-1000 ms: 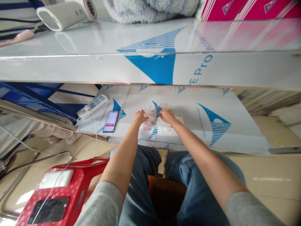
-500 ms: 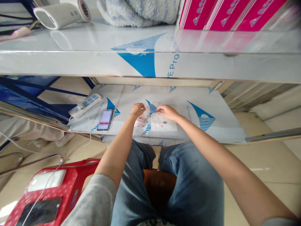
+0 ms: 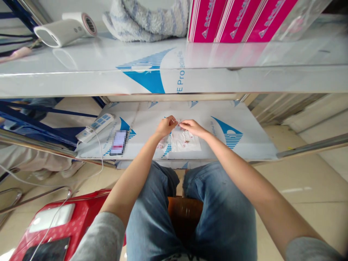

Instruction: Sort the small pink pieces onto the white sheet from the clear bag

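Note:
My left hand (image 3: pixel 166 126) is closed in a pinch, its fingertips almost meeting those of my right hand (image 3: pixel 192 127). A tiny pale, see-through bit shows between the two pinches; its kind is too small to tell. Just below my right hand, a clear plastic bag (image 3: pixel 190 146) lies flat with several small reddish-brown pieces on or in it. Partly covered by my left hand and wrist, a second clear packet (image 3: pixel 161 145) with pinkish contents lies to its left. Both rest on the film-covered low shelf (image 3: pixel 144 145).
On the left of the low shelf are a phone (image 3: pixel 118 142) and a white power strip (image 3: pixel 95 127) with a cable. The upper shelf (image 3: pixel 89 81) overhangs behind, holding a white hair dryer (image 3: pixel 62 32), a fluffy cloth (image 3: pixel 152 25) and pink boxes (image 3: pixel 231 21). A red case (image 3: pixel 81 206) stands lower left.
My left hand has moved right and its fingertips have come together with my right hand's above the clear bag. The whole view has shifted slightly.

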